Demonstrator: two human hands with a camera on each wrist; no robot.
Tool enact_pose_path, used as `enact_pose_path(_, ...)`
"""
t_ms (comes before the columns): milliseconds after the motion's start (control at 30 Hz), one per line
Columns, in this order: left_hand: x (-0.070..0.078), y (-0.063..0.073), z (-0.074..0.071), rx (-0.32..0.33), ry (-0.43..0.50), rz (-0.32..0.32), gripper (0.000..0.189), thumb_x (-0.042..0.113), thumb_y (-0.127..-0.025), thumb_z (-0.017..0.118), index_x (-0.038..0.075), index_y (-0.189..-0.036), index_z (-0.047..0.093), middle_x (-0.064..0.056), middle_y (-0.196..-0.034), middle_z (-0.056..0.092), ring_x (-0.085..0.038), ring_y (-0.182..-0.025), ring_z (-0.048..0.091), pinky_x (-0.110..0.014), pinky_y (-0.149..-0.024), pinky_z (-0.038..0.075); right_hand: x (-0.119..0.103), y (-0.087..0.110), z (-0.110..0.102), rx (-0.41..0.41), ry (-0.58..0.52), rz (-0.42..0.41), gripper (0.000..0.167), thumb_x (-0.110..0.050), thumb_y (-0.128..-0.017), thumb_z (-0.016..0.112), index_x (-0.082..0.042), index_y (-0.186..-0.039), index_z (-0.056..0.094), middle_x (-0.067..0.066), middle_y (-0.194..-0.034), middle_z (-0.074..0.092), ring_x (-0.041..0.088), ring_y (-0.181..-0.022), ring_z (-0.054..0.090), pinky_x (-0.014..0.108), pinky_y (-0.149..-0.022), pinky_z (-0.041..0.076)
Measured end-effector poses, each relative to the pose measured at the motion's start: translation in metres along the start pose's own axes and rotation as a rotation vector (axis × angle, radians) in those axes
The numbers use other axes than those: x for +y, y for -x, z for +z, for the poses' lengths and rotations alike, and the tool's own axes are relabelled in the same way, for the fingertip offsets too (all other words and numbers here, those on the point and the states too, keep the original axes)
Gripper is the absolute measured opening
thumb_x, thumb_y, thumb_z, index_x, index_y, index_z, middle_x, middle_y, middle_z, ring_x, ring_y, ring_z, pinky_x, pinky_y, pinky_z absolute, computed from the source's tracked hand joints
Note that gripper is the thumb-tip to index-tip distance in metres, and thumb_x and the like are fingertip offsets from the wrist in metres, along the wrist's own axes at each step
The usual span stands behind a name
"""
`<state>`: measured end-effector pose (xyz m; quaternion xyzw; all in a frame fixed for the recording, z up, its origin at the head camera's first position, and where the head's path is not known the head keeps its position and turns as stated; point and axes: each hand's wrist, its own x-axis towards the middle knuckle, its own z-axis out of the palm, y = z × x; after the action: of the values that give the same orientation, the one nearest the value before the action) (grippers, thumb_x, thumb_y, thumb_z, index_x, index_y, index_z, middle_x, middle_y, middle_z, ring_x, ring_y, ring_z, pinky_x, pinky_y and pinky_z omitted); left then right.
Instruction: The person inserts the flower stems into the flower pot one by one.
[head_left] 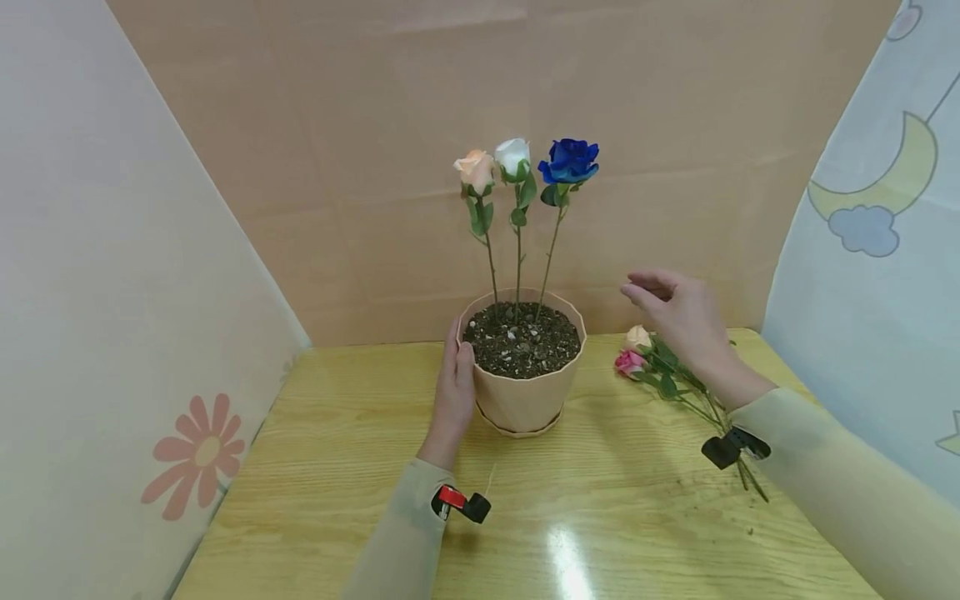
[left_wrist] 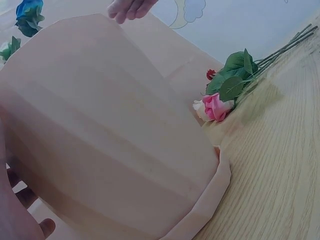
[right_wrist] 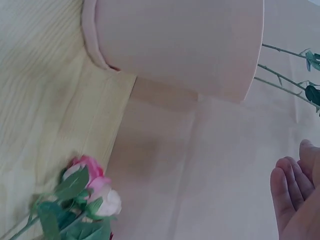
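In the head view, a beige flower pot (head_left: 528, 400) with dark soil (head_left: 525, 346) stands on a saucer. Three roses rise upright from the soil: a peach rose (head_left: 476, 171), a white rose (head_left: 513, 158) and a blue rose (head_left: 570, 162). My left hand (head_left: 453, 387) rests along the pot's left side, fingers straight against the wall, thumb near the rim. My right hand (head_left: 678, 317) is raised to the right of the pot, apart from the stems. Its fingers (right_wrist: 287, 192) are loosely bent and hold nothing in the right wrist view.
Right of the pot, a cream rose (head_left: 638, 337), a pink rose (head_left: 630, 362) and a red rose (left_wrist: 211, 74) lie bunched on the wooden table (head_left: 337, 433), stems toward the front. A brown backdrop (head_left: 375, 208) stands behind, with patterned side panels (head_left: 150, 292) beside the table.
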<state>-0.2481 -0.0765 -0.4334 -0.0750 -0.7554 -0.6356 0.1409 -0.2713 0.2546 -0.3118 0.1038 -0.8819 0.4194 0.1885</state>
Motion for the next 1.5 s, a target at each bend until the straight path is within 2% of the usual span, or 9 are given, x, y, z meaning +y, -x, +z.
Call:
enact_pose_path(167, 0.001, 0.0, 0.0, -0.001, -0.01, -0.004, 0.058, 0.041, -0.123, 0.034, 0.037, -0.179, 0.017, 0.003, -0.183, 0.02, -0.03, -0.164, 0.029, -0.057, -0.132, 0.023, 0.015, 0.013, -0.015, -0.001, 0.038, -0.041, 0.036, -0.027, -0.108, 0.077, -0.002, -0.134, 0.078, 0.019, -0.123, 0.079, -0.012, -0.09, 0.064, 0.009, -0.073, 0.05)
enact_pose_path(467, 0.006, -0.002, -0.002, 0.01, -0.032, 0.001, 0.057, 0.041, -0.123, 0.033, 0.037, -0.178, 0.02, 0.0, -0.182, 0.022, -0.03, -0.164, 0.029, -0.057, -0.132, 0.023, 0.033, 0.035, -0.035, -0.079, 0.169, -0.076, 0.035, -0.021, -0.108, 0.076, 0.001, -0.136, 0.075, 0.021, -0.119, 0.08, 0.038, -0.1, 0.077, 0.007, -0.075, 0.045)
enact_pose_path(600, 0.007, -0.003, -0.002, 0.012, -0.024, 0.003, 0.058, 0.04, -0.123, 0.033, 0.035, -0.178, 0.02, -0.001, -0.182, 0.023, -0.032, -0.164, 0.029, -0.058, -0.132, 0.023, 0.046, 0.043, -0.044, -0.09, 0.251, -0.105, 0.033, -0.021, -0.106, 0.079, 0.0, -0.132, 0.077, 0.02, -0.115, 0.081, 0.04, -0.097, 0.077, 0.034, -0.079, 0.06)
enact_pose_path(700, 0.006, -0.002, -0.003, 0.013, -0.016, 0.008, 0.058, 0.041, -0.122, 0.034, 0.033, -0.179, 0.02, -0.003, -0.182, 0.022, -0.034, -0.164, 0.028, -0.059, -0.131, 0.024, 0.059, 0.049, -0.049, -0.086, 0.3, -0.105, 0.032, -0.024, -0.106, 0.079, -0.003, -0.129, 0.078, 0.018, -0.112, 0.081, 0.04, -0.095, 0.077, 0.059, -0.08, 0.059)
enact_pose_path(767, 0.006, -0.001, -0.004, 0.013, -0.018, 0.003, 0.059, 0.042, -0.122, 0.033, 0.033, -0.179, 0.02, -0.002, -0.182, 0.021, -0.035, -0.164, 0.027, -0.059, -0.131, 0.024, 0.068, 0.054, -0.053, -0.083, 0.315, -0.098, 0.032, -0.025, -0.106, 0.079, -0.002, -0.129, 0.079, 0.018, -0.111, 0.082, 0.041, -0.094, 0.077, 0.062, -0.08, 0.058)
enact_pose_path(900, 0.004, -0.001, -0.005, 0.014, -0.03, -0.006, 0.059, 0.043, -0.122, 0.033, 0.034, -0.178, 0.019, -0.002, -0.183, 0.02, -0.034, -0.165, 0.026, -0.059, -0.131, 0.024, 0.086, 0.061, -0.061, -0.093, 0.352, -0.069, 0.033, -0.025, -0.106, 0.078, 0.0, -0.129, 0.078, 0.02, -0.109, 0.081, 0.042, -0.092, 0.076, 0.063, -0.076, 0.056)
enact_pose_path(1100, 0.002, -0.001, -0.004, 0.013, -0.026, -0.005, 0.058, 0.041, -0.122, 0.033, 0.034, -0.178, 0.02, -0.002, -0.183, 0.02, -0.033, -0.165, 0.027, -0.059, -0.132, 0.023, 0.108, 0.071, -0.073, -0.16, 0.389, 0.023, 0.041, -0.03, -0.107, 0.077, 0.004, -0.129, 0.076, 0.023, -0.105, 0.079, 0.038, -0.085, 0.073, 0.05, -0.065, 0.056)
enact_pose_path(1333, 0.0, -0.003, -0.002, 0.016, -0.013, 0.006, 0.058, 0.039, -0.123, 0.033, 0.029, -0.178, 0.022, -0.004, -0.182, 0.022, -0.035, -0.163, 0.03, -0.059, -0.132, 0.023, 0.132, 0.08, -0.08, -0.224, 0.399, 0.096, 0.047, -0.034, -0.11, 0.073, 0.006, -0.133, 0.074, 0.027, -0.111, 0.078, 0.043, -0.091, 0.073, 0.055, -0.071, 0.056)
enact_pose_path(1500, 0.0, -0.003, -0.001, 0.021, -0.02, 0.012, 0.059, 0.042, -0.122, 0.033, 0.028, -0.178, 0.022, -0.005, -0.182, 0.022, -0.035, -0.164, 0.029, -0.058, -0.132, 0.024, 0.151, 0.084, -0.077, -0.258, 0.399, 0.143, 0.048, -0.036, -0.111, 0.071, 0.007, -0.134, 0.073, 0.029, -0.114, 0.077, 0.036, -0.086, 0.072, 0.046, -0.068, 0.053)
